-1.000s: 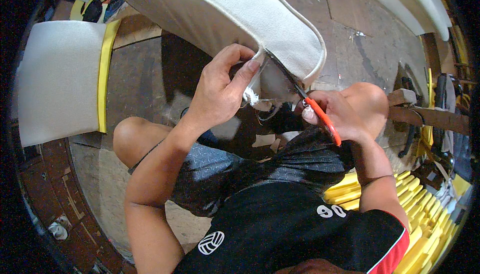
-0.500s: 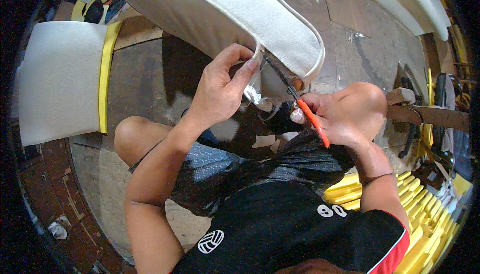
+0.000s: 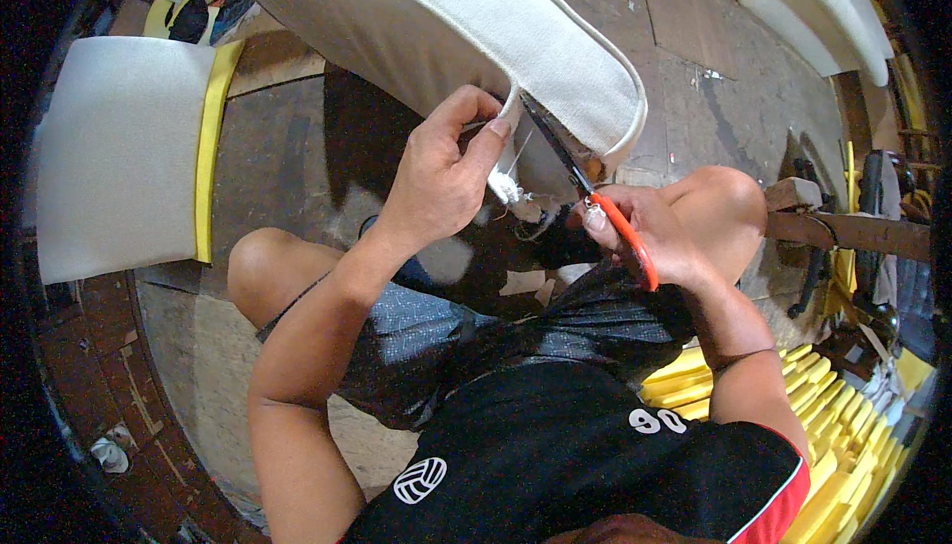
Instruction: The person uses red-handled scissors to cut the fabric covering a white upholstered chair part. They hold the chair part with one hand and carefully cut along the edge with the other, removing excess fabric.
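Head view: the left hand (image 3: 436,179) pinches piping (image 3: 512,102), likely the best hold on the soft-looking upholstered piece (image 3: 397,30) beyond it, the right hand (image 3: 668,237) curled around scissors (image 3: 625,229).

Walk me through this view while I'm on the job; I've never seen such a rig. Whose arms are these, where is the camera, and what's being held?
There's no machine here: these are a person's own bare arms. A wide fisheye camera on their head looks down, so their lap is below and straight edges bend near the rim. Picture left is their left.

The left hand pinches the piped edge of a cream upholstered piece. The right hand holds orange-handled scissors, their dark blades reaching up to that piece near the pinch. A frayed white tuft hangs below.

Pale scraps lie on the floor between the legs. Left is a pale panel with a yellow edge; lower right, a pile of yellow strips.
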`<state>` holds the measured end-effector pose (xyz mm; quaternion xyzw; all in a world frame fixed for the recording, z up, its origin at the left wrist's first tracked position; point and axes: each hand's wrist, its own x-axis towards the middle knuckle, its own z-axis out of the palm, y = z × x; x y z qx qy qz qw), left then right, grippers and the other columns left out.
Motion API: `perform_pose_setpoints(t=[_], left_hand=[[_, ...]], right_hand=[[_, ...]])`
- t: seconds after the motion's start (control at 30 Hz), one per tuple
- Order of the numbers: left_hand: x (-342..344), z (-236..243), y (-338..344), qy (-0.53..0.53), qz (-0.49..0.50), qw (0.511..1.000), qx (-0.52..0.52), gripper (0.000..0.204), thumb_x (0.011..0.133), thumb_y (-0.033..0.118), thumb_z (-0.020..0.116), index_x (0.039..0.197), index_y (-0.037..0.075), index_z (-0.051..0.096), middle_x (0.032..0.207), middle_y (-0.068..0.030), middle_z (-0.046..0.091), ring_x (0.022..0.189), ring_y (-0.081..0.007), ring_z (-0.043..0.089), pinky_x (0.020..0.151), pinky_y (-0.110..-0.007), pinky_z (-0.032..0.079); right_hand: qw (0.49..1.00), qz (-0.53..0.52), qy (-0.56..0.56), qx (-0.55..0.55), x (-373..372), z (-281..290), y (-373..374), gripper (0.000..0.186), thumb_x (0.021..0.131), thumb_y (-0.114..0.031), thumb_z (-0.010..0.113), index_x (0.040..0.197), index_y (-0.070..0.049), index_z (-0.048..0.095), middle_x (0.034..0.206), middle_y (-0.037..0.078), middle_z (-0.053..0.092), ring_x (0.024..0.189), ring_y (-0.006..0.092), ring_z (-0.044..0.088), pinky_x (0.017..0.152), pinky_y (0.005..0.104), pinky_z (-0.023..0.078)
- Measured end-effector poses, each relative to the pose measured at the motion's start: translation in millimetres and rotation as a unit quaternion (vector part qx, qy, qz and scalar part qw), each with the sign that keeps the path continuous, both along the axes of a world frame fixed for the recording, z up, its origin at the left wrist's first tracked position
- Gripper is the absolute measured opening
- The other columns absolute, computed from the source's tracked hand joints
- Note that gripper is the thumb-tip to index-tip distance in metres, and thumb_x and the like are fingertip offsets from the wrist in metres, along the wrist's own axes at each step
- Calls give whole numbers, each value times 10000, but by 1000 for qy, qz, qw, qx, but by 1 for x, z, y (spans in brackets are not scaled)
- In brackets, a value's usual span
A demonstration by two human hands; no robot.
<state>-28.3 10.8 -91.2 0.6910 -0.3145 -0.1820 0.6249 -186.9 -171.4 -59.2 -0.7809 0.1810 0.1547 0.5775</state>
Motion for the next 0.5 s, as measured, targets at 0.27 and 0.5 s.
perform_pose_setpoints(t=[0.27,0.5], left_hand=[[-1,-2,1,-14,2,1000,3,141,953,126,557,926,-13,560,743,-78,556,709,-121,511,653,-301,440],[-2,-1,2,13,13,1000,2,134,951,113,540,908,-14,545,740,-98,555,694,-132,507,641,-316,434]], right_hand=[[999,-2,35,-19,7,1,1,411,927,-380,661,849,23,681,692,11,629,681,79,549,586,306,456],[999,5,12,-41,2,-1,2,420,917,-390,673,845,24,686,698,16,614,668,78,520,575,302,440]])
